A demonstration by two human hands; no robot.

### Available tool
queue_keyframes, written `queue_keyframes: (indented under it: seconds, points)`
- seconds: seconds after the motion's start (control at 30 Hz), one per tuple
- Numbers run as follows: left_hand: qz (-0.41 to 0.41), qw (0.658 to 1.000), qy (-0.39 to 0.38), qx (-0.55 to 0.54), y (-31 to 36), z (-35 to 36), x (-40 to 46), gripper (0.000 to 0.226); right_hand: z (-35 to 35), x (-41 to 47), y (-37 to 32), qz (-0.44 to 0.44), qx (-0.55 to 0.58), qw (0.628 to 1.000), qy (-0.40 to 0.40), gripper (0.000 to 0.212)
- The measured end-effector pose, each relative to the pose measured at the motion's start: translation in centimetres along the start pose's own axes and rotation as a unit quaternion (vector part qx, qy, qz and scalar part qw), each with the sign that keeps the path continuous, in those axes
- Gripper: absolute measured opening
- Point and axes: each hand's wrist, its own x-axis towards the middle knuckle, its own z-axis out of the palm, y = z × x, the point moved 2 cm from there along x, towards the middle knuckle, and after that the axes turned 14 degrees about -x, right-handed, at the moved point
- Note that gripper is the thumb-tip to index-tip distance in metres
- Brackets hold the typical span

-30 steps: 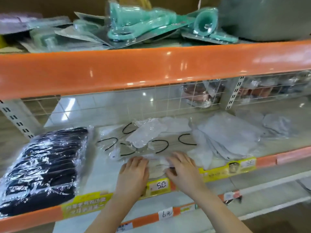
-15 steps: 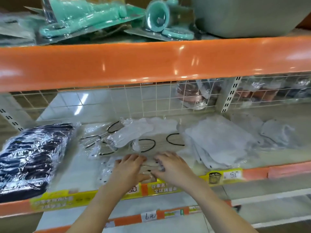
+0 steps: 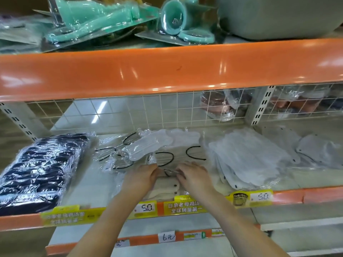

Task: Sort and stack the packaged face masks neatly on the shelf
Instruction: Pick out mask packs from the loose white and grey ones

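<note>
On the middle shelf [image 3: 89,184], my left hand [image 3: 142,178] and my right hand [image 3: 194,178] both press down on a clear packet of cream face masks [image 3: 167,186] near the front edge, fingers curled on its top rim. Just behind lies a loose heap of clear packets with white masks and black ear loops [image 3: 152,147]. A fanned pile of white mask packets [image 3: 248,160] rests to the right. A wrapped bundle of black masks [image 3: 39,169] lies at the left. More grey mask packets [image 3: 319,151] sit at the far right.
An orange beam [image 3: 167,71] of the upper shelf hangs over the work space, carrying teal blister-packed items [image 3: 92,19] and a grey tub [image 3: 274,13]. A wire grid [image 3: 167,110] backs the shelf. Yellow price labels [image 3: 148,208] line the front lip. A lower shelf sits below.
Both hands slid a little deeper onto the shelf and closed in on the cream packet. The camera view swung left then back, and tilted slightly.
</note>
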Motion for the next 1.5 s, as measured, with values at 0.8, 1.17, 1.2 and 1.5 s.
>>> queue_keyframes:
  seconds: [0.8,1.17,1.2,1.5]
  points:
    - [0.046,0.962,-0.26,0.062,-4.8,-0.8,-0.6,0.088,-1.3,0.8,-2.9,-0.104,-0.067,0.978,-0.17,0.085]
    - [0.064,0.969,-0.228,0.076,-4.5,-0.5,-0.4,0.063,-1.4,2.1,-4.5,-0.081,-0.112,0.988,-0.067,0.041]
    - [0.074,0.974,-0.201,0.073,-4.4,-0.8,-0.1,0.054,-1.4,2.3,-4.6,-0.068,-0.092,0.991,-0.063,0.037]
    - [0.003,0.975,-0.198,-0.097,-6.3,-4.9,3.1,0.026,-4.7,3.4,-3.7,0.04,-0.052,0.996,-0.06,0.029]
